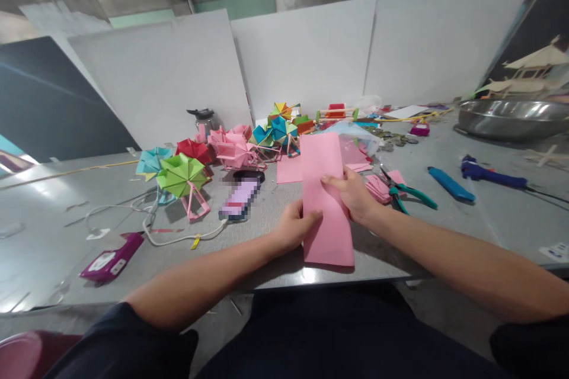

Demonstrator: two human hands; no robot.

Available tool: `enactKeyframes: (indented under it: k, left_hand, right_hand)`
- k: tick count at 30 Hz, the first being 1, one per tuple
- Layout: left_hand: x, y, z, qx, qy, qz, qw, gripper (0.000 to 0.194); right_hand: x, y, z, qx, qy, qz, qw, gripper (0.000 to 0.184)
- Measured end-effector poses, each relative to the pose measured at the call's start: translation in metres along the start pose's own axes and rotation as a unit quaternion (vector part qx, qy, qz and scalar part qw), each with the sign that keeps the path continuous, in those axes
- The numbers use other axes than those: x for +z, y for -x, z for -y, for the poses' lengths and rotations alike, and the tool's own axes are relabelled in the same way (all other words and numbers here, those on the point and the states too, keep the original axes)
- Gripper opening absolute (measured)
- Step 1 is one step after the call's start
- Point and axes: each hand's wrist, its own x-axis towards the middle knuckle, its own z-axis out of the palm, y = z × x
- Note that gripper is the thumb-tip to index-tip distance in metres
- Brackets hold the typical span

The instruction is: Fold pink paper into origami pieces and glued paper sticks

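Observation:
A long pink folded sheet of paper (323,213) is held up over the table's front edge. My left hand (296,226) grips its left side, thumb lying across the front. On the opposite side, higher up, my right hand (355,194) pinches the right edge with its thumb on top. The fingers behind the paper are hidden. Past it lie flat pink sheets (288,170). Beside my right hand are small pink paper pieces (377,188), with green-handled pliers (413,192) resting over them.
Folded paper wheel models, including a green one (182,174) and pink ones (233,147), stand at left. Nearby are a phone (240,198) on a white cable and a purple box (113,257). Rightward lie a blue cutter (451,183), a glue gun (491,173) and a metal bowl (511,121).

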Motion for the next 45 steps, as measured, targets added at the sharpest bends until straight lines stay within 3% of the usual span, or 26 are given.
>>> enactKeyframes:
  k: [4,6,12,22,35,45]
  left_hand:
    - [0.0,-0.005,-0.003,0.079,0.055,-0.107,0.99,0.028]
    - [-0.001,-0.007,-0.006,0.098,0.073,-0.131,0.984,0.027]
    - [-0.001,-0.01,-0.008,0.068,0.122,-0.104,0.985,0.039]
    - [-0.004,-0.014,-0.001,0.083,0.113,-0.21,0.968,0.026]
    - [-0.009,-0.022,0.004,0.06,0.147,-0.221,0.962,0.022]
    - [-0.025,-0.031,-0.005,0.049,0.216,-0.238,0.946,0.042]
  right_hand:
    - [0.003,0.008,-0.002,0.027,-0.005,0.026,0.999,0.053]
    - [0.004,0.012,-0.001,0.045,-0.002,0.048,0.998,0.054]
    - [0.002,0.01,0.006,0.075,0.037,0.086,0.993,0.058]
    - [0.01,0.026,0.008,0.144,0.084,0.16,0.973,0.055]
    - [0.004,0.019,0.009,0.186,0.092,0.203,0.957,0.058]
    - [-0.006,0.007,0.016,0.269,0.053,0.248,0.929,0.054]
